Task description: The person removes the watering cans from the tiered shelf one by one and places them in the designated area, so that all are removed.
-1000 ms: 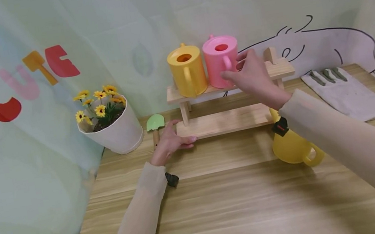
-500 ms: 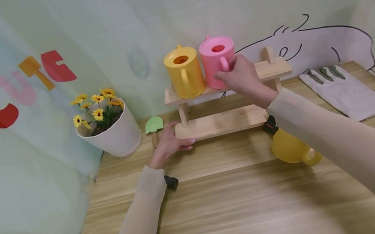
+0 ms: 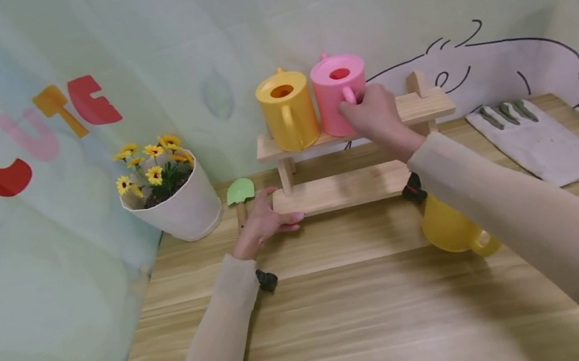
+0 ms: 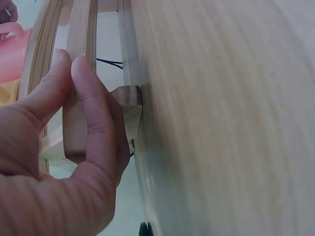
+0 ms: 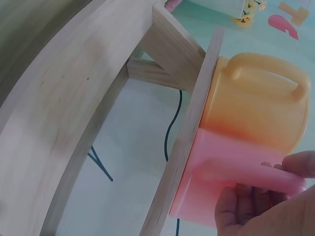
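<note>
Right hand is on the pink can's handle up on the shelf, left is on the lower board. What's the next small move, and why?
Probably lift the pink watering can straight up a little before drawing it away. The right hand grips its handle, but the can stands on the wooden shelf pressed against the yellow watering can, so sliding sideways could drag that one. The left hand grips the lower board, steadying the shelf.

Looked like a staged gardening-themed play corner, not a real workshop; wooden desk (image 3: pixel 376 311) was ringed by a pale green printed curtain (image 3: pixel 42 255) with "CUTE" lettering (image 3: pixel 30 138); toy watering cans (image 3: pixel 287 109) on a small wooden shelf (image 3: pixel 347 187), fake sunflowers in a white pot (image 3: pixel 170 195), garden glove (image 3: pixel 539 143).
</note>
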Action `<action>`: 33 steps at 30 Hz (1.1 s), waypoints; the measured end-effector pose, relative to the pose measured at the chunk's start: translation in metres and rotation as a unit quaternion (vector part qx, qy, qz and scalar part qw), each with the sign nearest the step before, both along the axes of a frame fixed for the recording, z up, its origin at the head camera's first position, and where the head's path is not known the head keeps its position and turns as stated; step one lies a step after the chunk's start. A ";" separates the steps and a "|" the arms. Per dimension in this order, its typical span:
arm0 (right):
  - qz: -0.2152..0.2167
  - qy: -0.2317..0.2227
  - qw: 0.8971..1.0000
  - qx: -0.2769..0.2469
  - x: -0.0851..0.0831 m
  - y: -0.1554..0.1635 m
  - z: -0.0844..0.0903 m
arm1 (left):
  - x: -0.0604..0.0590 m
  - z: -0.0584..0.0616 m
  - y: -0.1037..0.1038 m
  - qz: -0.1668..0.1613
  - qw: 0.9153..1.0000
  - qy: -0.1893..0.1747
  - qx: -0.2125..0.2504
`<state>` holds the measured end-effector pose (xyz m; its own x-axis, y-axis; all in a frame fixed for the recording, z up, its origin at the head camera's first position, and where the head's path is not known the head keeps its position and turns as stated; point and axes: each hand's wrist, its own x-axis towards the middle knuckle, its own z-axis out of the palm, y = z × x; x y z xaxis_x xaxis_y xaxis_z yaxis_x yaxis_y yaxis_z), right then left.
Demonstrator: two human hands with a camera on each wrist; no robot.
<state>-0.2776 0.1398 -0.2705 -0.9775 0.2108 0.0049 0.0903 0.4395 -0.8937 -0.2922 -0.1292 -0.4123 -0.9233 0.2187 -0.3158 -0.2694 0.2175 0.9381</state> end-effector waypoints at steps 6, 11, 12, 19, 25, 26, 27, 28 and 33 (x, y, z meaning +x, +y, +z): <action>-0.006 0.004 1.000 -0.030 -0.002 -0.003 -0.001 | 0.001 -0.001 0.001 -0.001 1.000 0.002 0.005; -0.007 0.000 0.999 -0.049 -0.004 -0.005 -0.002 | 0.000 -0.001 0.001 -0.003 1.000 0.002 0.002; -0.007 -0.001 0.999 -0.053 -0.004 -0.006 -0.002 | 0.000 -0.001 0.001 -0.003 1.000 0.001 0.002; 0.000 0.002 0.994 -0.107 -0.009 -0.007 -0.004 | 0.000 0.000 0.002 -0.004 1.000 0.001 0.002; 0.019 0.009 0.986 -0.167 -0.013 -0.007 -0.008 | 0.000 -0.001 0.000 -0.006 1.000 0.005 0.002; 0.020 0.009 0.985 -0.173 -0.013 -0.007 -0.008 | 0.000 -0.001 0.000 -0.006 1.000 0.005 0.001; 0.020 0.009 0.984 -0.177 -0.013 -0.007 -0.008 | 0.000 -0.002 0.000 -0.006 1.000 0.005 0.000; 0.020 0.008 0.983 -0.182 -0.014 -0.007 -0.009 | 0.000 -0.002 -0.001 -0.007 1.000 0.006 -0.001; 0.012 -0.002 0.982 -0.186 -0.016 -0.007 -0.009 | -0.001 -0.002 -0.001 -0.009 1.000 0.006 -0.002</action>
<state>-0.2932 0.1327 -0.2792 -0.9822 0.1739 -0.0714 0.0870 0.0839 -0.9927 -0.2932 -0.1303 -0.4142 -0.9228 0.2337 -0.3064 -0.2549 0.2261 0.9402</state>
